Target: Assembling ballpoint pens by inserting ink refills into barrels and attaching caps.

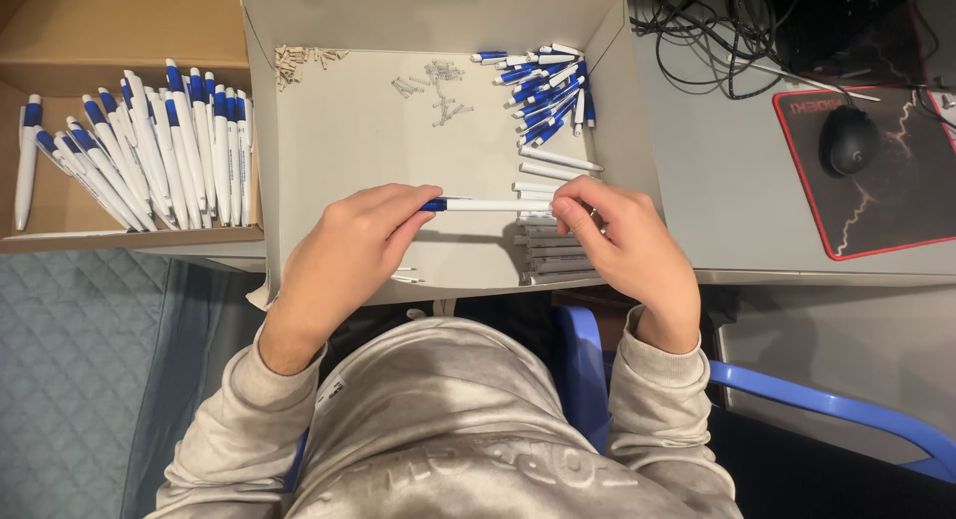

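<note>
— Where do we stand? In the upper left of the frame our brown cardboard box holds a full row of finished white-and-blue plastic pens, so a fair share looks done.

— And the shallow grey cardboard tray at centre is far from spent: a heap of blue-and-white pen tops at its upper right, white pen barrels stacked at its lower right, small metal springs up top.

— The pen in hand?

— Mid-frame, lying level over the tray: our left hand pinches the blue end of the white pen, our right hand grips the other. Seemingly mid-assembly.
</note>
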